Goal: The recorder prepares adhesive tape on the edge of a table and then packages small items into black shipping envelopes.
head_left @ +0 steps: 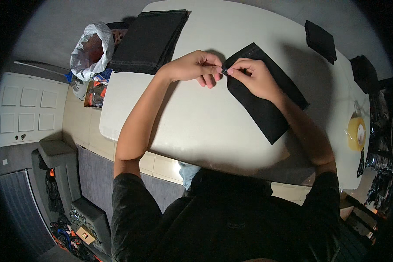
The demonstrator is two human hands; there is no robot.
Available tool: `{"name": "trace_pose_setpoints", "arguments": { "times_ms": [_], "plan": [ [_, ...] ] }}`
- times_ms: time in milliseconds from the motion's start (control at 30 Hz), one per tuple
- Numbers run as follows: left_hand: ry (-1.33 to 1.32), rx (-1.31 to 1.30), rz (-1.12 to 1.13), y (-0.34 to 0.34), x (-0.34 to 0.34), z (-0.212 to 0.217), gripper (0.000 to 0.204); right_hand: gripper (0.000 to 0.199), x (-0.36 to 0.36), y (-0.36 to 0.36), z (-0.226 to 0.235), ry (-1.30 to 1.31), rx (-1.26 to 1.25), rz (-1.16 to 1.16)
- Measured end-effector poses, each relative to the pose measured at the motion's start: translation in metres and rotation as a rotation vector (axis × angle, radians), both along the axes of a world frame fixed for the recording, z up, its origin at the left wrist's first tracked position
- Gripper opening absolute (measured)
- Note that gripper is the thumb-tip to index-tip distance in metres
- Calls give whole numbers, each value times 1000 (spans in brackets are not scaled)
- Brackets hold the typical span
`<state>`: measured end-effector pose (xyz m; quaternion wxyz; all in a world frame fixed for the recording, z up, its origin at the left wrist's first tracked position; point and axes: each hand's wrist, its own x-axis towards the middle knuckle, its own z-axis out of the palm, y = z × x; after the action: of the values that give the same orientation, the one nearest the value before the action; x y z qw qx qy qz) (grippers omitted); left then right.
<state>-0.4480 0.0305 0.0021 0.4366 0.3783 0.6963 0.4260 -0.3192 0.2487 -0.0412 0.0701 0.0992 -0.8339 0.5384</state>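
A flat piece of black cloth, folded or sewn into a rectangle, lies slantwise on the white table. At its upper left edge my two hands meet fingertip to fingertip. My left hand pinches thumb and forefinger together just beside that edge, its other fingers loosely curled. Over the cloth, my right hand is closed in a pinch at the same spot. A tiny pale, shiny bit shows between the fingertips, too small to name. My right forearm hides part of the cloth.
A stack of black cloth pieces lies at the table's far left, beside a white bag-lined bin. A smaller black stack sits at the far right. Yellowish tape rests near the right edge of the table.
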Motion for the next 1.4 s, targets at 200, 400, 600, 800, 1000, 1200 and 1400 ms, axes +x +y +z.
{"name": "trace_pose_setpoints", "arguments": {
  "times_ms": [200,400,600,800,1000,1200,1400],
  "plan": [
    [58,-115,48,-5,-5,7,17,22,-4,6,10,-95,12,25],
    [103,-126,77,-6,-1,6,17,25,-2,12,22,-158,61,47],
    [172,-186,70,-8,-1,16,16,26,-8,36,33,-108,208,26],
    [247,-89,57,-12,-7,12,28,27,-14,62,47,-196,310,-1],
    [109,143,310,12,13,-8,58,29,-15,54,41,-166,282,-9],
    [719,158,322,32,29,-11,37,28,-12,54,43,-168,204,12],
    [526,114,332,25,21,-20,34,29,-15,59,46,-164,215,40]
  ]
}}
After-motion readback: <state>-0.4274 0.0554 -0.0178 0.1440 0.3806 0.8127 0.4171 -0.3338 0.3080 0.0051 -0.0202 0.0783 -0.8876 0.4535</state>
